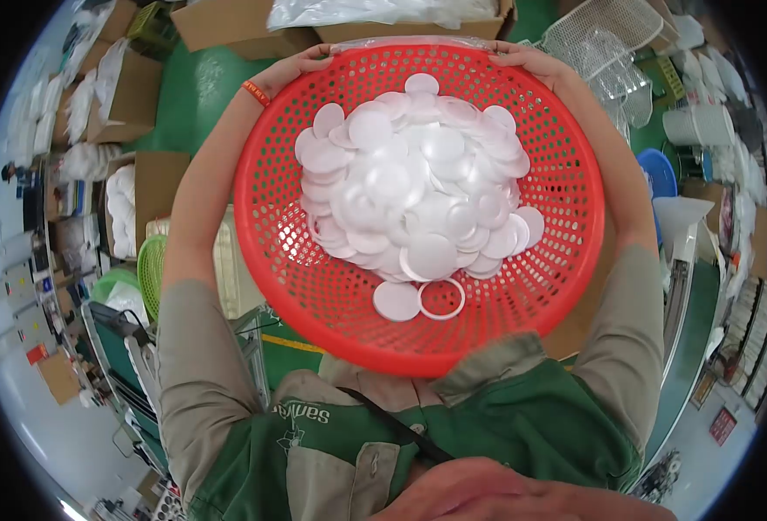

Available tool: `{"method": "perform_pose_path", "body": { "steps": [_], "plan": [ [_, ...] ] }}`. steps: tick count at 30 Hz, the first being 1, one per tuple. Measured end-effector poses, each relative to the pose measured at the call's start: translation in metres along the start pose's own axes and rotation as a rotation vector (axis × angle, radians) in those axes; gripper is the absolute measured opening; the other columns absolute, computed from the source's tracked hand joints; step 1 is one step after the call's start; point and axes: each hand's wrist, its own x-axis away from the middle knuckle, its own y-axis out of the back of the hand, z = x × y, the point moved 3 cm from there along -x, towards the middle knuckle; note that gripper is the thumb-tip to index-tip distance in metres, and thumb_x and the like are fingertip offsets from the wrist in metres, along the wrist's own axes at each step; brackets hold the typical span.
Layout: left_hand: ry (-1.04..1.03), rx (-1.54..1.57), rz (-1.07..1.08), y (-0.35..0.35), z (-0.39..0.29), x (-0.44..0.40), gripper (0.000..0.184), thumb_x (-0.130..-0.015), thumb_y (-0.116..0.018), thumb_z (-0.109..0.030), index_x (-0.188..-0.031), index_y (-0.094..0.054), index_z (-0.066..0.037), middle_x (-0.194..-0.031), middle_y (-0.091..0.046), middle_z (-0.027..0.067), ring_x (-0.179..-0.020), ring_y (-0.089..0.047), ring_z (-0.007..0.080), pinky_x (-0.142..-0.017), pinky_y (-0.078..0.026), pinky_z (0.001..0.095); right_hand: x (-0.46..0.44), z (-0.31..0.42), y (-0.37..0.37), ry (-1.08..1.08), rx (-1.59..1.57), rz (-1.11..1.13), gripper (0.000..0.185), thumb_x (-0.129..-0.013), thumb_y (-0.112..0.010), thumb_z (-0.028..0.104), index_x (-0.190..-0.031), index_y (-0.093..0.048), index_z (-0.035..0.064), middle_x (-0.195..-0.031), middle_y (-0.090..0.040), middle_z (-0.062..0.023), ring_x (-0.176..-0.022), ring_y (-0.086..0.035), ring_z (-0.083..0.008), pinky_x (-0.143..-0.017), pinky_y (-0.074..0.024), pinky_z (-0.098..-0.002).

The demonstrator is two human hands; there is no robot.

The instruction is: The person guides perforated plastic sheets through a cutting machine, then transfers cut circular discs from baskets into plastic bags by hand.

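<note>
A round red plastic colander-style basket (pixel 262 304) is held up in front of my chest, tilted so that its inside faces me. My left hand (pixel 295 69) grips its far rim at the upper left, and an orange band circles that wrist. At the upper right, my right hand (pixel 531 62) has its fingers over the same rim. Inside lies a heap of thin white round discs (pixel 401 182). A white ring (pixel 442 300) and a single disc (pixel 396 301) lie apart at the heap's near edge. Clear plastic film (pixel 414 41) shows along the far rim between my hands.
Beyond the basket stands an open cardboard box (pixel 244 24) lined with plastic. Wire baskets (pixel 601 43) are stacked at the upper right, near a blue tub (pixel 658 174). More boxes (pixel 127 95) and a green basket (pixel 152 273) stand on the left. Green-topped benches (pixel 692 321) flank me.
</note>
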Motion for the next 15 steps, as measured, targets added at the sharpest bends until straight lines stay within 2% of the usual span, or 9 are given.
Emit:
{"method": "perform_pose_path", "body": {
  "steps": [3,4,6,7,8,10,12,13,15],
  "plan": [
    [0.019,0.061,-0.068,0.013,0.027,0.069,0.023,-0.090,-0.054,-0.011,-0.112,-0.047,-0.010,-0.102,-0.060,0.0075,-0.091,-0.061,0.0157,-0.078,-0.053,0.0305,-0.010,-0.012,-0.060,-0.078,0.038,0.034,0.031,-0.085,-0.057,0.007,-0.115,-0.047,0.0052,-0.104,-0.060,-0.0088,-0.091,-0.062,-0.0166,-0.079,-0.0529,-0.0301],
    [0.029,0.072,-0.102,0.017,0.043,0.094,0.020,-0.090,-0.053,-0.010,-0.109,-0.048,-0.010,-0.100,-0.060,0.0069,-0.088,-0.061,0.0149,-0.077,-0.053,0.0302,-0.008,-0.022,-0.087,-0.089,0.079,0.055,0.028,-0.086,-0.057,0.009,-0.113,-0.049,0.0059,-0.103,-0.060,-0.0065,-0.091,-0.061,-0.0142,-0.078,-0.0517,-0.0278],
    [0.043,-0.003,-0.001,0.035,0.083,0.137,0.020,-0.087,-0.054,-0.005,-0.105,-0.048,-0.011,-0.098,-0.058,0.0037,-0.085,-0.060,0.0140,-0.076,-0.052,0.0289,-0.023,-0.051,-0.112,-0.023,0.158,0.166,0.022,-0.087,-0.057,0.012,-0.108,-0.052,0.0065,-0.098,-0.060,-0.0025,-0.087,-0.059,-0.0104,-0.076,-0.0495,-0.0240],
    [0.011,-0.041,-0.020,0.044,0.106,0.158,0.018,-0.086,-0.054,-0.004,-0.101,-0.048,-0.011,-0.098,-0.057,0.0029,-0.083,-0.059,0.0144,-0.076,-0.052,0.0283,-0.029,-0.064,-0.134,0.032,0.282,-0.025,0.015,-0.088,-0.058,0.014,-0.100,-0.054,0.0068,-0.092,-0.059,0.0010,-0.084,-0.057,-0.0071,-0.075,-0.0471,-0.0216],
    [0.028,0.118,-0.026,0.055,0.133,0.179,0.013,-0.087,-0.054,-0.006,-0.099,-0.049,-0.010,-0.096,-0.057,0.0015,-0.084,-0.058,0.0122,-0.075,-0.051,0.0272,-0.045,-0.082,-0.153,0.022,0.218,0.070,0.013,-0.088,-0.058,0.014,-0.097,-0.054,0.0069,-0.091,-0.058,0.0022,-0.084,-0.056,-0.0062,-0.076,-0.0462,-0.0212],
    [-0.048,0.125,-0.106,0.084,0.186,0.207,0.008,-0.090,-0.055,-0.013,-0.096,-0.052,-0.010,-0.092,-0.056,-0.0022,-0.085,-0.055,0.0054,-0.072,-0.049,0.0230,-0.078,-0.124,-0.176,-0.022,0.199,0.262,0.009,-0.089,-0.057,0.014,-0.094,-0.054,0.0070,-0.090,-0.056,0.0045,-0.086,-0.054,-0.0046,-0.077,-0.0444,-0.0199],
    [-0.113,0.142,-0.210,0.105,0.233,0.241,0.007,-0.090,-0.055,-0.015,-0.094,-0.054,-0.010,-0.089,-0.056,-0.0037,-0.082,-0.054,0.0045,-0.072,-0.048,0.0216,-0.092,-0.152,-0.208,-0.100,0.157,0.113,0.009,-0.089,-0.056,0.014,-0.095,-0.054,0.0069,-0.089,-0.055,0.0046,-0.083,-0.054,-0.0047,-0.076,-0.0445,-0.0197],
    [-0.167,0.008,-0.248,0.102,0.247,0.231,0.008,-0.090,-0.055,-0.017,-0.093,-0.055,-0.010,-0.088,-0.056,-0.0045,-0.081,-0.054,0.0039,-0.072,-0.047,0.0207,-0.095,-0.159,-0.194,-0.090,0.163,0.187,0.010,-0.089,-0.056,0.014,-0.095,-0.054,0.0064,-0.089,-0.055,0.0040,-0.081,-0.055,-0.0052,-0.074,-0.0454,-0.0205],
    [-0.194,0.132,-0.323,0.085,0.257,0.262,0.008,-0.092,-0.053,-0.018,-0.091,-0.054,-0.010,-0.086,-0.054,-0.0062,-0.081,-0.052,0.0029,-0.071,-0.046,0.0203,-0.094,-0.169,-0.228,-0.110,0.102,0.185,0.011,-0.090,-0.055,0.015,-0.095,-0.055,0.0057,-0.089,-0.057,0.0031,-0.081,-0.055,-0.0055,-0.073,-0.0462,-0.0209]
  ]
}}
